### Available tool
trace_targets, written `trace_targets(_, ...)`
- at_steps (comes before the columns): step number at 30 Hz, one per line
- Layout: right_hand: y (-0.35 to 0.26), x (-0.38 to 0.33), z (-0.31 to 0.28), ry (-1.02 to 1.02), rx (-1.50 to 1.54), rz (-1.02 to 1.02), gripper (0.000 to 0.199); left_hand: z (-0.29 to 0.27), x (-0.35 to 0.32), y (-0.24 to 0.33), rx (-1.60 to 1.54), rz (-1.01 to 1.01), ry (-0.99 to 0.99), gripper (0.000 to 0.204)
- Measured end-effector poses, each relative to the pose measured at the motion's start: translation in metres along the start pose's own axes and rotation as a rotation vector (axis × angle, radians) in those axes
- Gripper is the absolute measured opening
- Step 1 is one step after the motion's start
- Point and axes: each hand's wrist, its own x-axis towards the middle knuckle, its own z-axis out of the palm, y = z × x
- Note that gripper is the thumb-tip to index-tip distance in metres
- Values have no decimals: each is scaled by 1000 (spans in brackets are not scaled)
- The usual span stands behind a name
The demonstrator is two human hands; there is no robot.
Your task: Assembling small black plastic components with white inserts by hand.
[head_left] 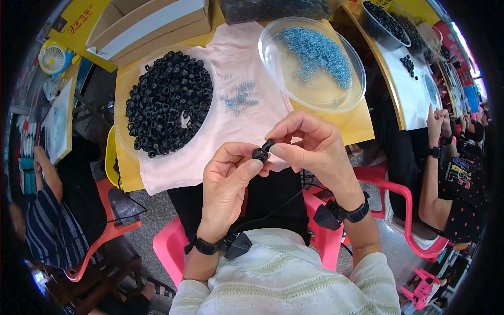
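Over the table's near edge, my two hands meet. Between thumb and fingers, my left hand (226, 181) pinches a round black plastic piece (259, 154) with a hole, which looks like a cord-lock body. My right hand (317, 152) pinches a smaller black plastic plug (269, 144) against it; whether a spring sits between them is hidden. Left of my hands is a clear round tray (119, 126) heaped with black plastic pieces (168, 100). Small metal springs (240, 98) lie scattered on the pink cloth (231, 58). More springs (320, 52) fill part of a clear round tray (328, 105) at right.
A cardboard box (152, 31) and a dark bin (278, 9) stand at the table's far side. Pink chair arms (170, 247) flank me. Co-workers sit on both sides, one with a striped sleeve (50, 231). Another table (391, 79) at right holds tubs of black pieces (386, 23).
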Motion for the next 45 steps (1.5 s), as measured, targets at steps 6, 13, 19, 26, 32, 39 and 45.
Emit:
trace_targets(6,-1,-3,4,18,-81,-17,14,-1,0,-1,45,14,21,22)
trace_targets(13,-1,-5,7,28,-229,-74,11,-2,-3,-1,118,28,63,22)
trace_targets(19,-2,-6,10,35,-363,-205,10,-9,-1,0,5,-77,7,21)
trace_targets(26,-4,-9,10,14,-598,-424,20,-10,-2,0,-196,-233,-40,21)
trace_targets(32,-10,-13,13,16,-674,-514,29,-4,-7,2,-370,-390,-78,23)
trace_targets(39,-10,-13,9,21,-685,-576,28,0,-8,0,-403,-441,-108,24)
trace_targets(45,-14,-13,5,5,-606,-510,23,12,-8,4,-365,-408,-121,20)
